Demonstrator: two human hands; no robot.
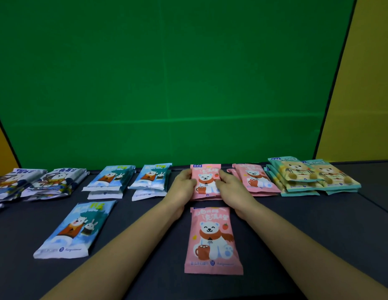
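A pink packet (207,180) printed with a white bear was grasped from both sides at the far part of the dark tabletop (145,224). The left hand (184,185) was curled around its left edge and the right hand (232,187) around its right edge, with the fingers laid over the printed face. A further pink edge was seen just under the pink packet, so it was resting on or just above a like one; which of the two could not be told. Just nearer than the pink packet, a single pink pouch (212,239) was lying flat between the two forearms. Just right of the pink packet, a pink stack (253,179) was laid, and beyond that the teal bear packets (297,174). To the left of the pink packet, two blue stacks (111,178) were set in the same row, and nearer and further left a lone blue pouch (77,228) was lying. Behind the pink packet, a green backdrop (167,72) was hung.
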